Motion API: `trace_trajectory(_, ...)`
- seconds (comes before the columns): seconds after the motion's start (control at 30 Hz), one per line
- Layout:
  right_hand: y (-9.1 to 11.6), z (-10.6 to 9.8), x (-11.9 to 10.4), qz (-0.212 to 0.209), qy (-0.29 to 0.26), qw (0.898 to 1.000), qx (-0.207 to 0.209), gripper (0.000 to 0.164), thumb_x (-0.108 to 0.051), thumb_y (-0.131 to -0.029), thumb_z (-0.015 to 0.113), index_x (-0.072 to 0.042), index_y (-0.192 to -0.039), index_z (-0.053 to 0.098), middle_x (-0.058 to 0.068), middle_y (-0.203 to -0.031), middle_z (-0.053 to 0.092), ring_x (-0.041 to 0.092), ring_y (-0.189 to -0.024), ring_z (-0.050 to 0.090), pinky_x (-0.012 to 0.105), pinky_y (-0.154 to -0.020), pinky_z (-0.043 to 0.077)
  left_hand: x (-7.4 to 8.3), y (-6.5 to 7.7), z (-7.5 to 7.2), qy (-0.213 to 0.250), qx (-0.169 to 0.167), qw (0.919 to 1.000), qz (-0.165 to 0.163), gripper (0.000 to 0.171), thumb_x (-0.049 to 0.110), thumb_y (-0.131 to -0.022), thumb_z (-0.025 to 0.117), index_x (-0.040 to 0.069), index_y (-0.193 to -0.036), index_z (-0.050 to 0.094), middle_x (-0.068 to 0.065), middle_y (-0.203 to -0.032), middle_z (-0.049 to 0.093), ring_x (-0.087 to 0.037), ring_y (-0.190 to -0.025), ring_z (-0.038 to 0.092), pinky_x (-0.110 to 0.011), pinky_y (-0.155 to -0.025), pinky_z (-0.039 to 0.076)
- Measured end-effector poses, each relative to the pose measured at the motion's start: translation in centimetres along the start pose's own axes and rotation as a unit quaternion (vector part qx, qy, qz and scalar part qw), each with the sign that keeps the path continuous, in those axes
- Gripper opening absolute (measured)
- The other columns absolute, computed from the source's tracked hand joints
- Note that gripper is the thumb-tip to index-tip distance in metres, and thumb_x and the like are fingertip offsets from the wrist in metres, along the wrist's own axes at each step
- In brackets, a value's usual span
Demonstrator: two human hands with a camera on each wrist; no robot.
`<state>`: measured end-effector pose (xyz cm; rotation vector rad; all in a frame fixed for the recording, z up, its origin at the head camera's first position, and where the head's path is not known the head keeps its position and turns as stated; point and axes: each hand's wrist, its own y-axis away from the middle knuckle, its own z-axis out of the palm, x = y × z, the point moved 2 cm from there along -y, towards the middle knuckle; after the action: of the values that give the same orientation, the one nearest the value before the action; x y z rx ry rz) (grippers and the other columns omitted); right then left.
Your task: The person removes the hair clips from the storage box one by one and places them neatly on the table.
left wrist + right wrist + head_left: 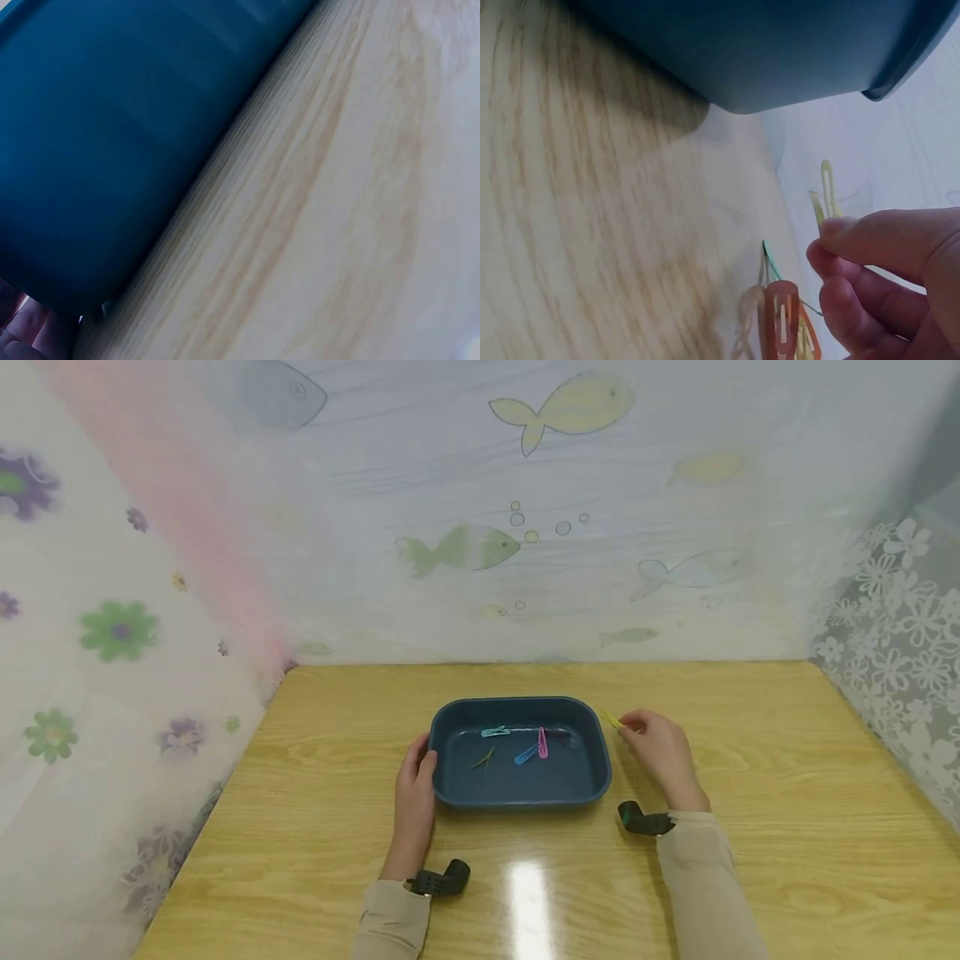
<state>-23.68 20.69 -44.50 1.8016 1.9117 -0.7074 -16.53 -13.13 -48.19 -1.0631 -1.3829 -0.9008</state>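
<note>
Wooden surface (300, 827) | right hand (660, 750) pinches yellow clip (611, 719) just off basin's (525, 804) 2 o'clock | left hand (415, 792) grips its 9 o'clock

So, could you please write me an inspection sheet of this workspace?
Surface: yellowish wood-grain table, white glare near its front.
Job's things: dark-blue rounded rectangular tray, holding slim turquoise clip, olive clip, blue clip and pink clip; slim yellow clip outside it; slim reddish-brown clip, orange clip and green clip near the right hand.
Clutter: nothing seen.
Hands: left hand holds the tray's left side; right hand pinches the yellow clip.
Cables: nothing seen.
Surroundings: pale fish-print backdrop, flower-patterned coverings at both sides, black wrist camera on each wrist.
</note>
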Motion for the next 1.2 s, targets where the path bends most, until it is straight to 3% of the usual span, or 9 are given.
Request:
trace_trajectory(0.23, -0.1, 0.2, 0.2, -0.004, 0.023, 1.0, -0.004, 0.022, -0.017, -0.086, 0.055, -0.004, -0.102, 0.063, 0.012, -0.093, 0.063, 0.028, -0.085, 0.056, 0.041, -0.071, 0.042, 0.0, -0.1, -0.1, 0.002, -0.001, 1.0, -0.001, 0.032, 0.029, -0.094, 0.041, 0.023, -0.126, 0.047, 0.008, -0.127, 0.046, -0.007, -0.118, 0.038, -0.033, -0.1, 0.031)
trace_trajectory(1.0, -0.1, 0.5, 0.6, -0.016, 0.045, 0.999, 0.004, 0.02, -0.014, -0.084, 0.055, -0.004, -0.099, 0.064, 0.014, -0.094, 0.063, 0.031, -0.088, 0.056, 0.044, -0.073, 0.043, 0.1, -0.2, 0.0, 0.006, 0.0, 1.0, -0.002, 0.033, 0.028, -0.095, 0.042, 0.022, -0.126, 0.047, 0.005, -0.128, 0.046, -0.009, -0.119, 0.038, -0.033, -0.1, 0.031)
trace_trajectory(1.2, 0.0, 0.5, 0.6, -0.019, 0.048, 0.999, 0.006, 0.019, -0.014, -0.083, 0.056, -0.004, -0.097, 0.064, 0.014, -0.093, 0.063, 0.031, -0.087, 0.056, 0.043, -0.072, 0.043, 1.2, 0.2, -0.1, 0.02, -0.01, 0.9996, -0.017, 0.034, 0.022, -0.095, 0.042, 0.016, -0.128, 0.046, 0.0, -0.13, 0.045, -0.013, -0.121, 0.038, -0.035, -0.101, 0.029)
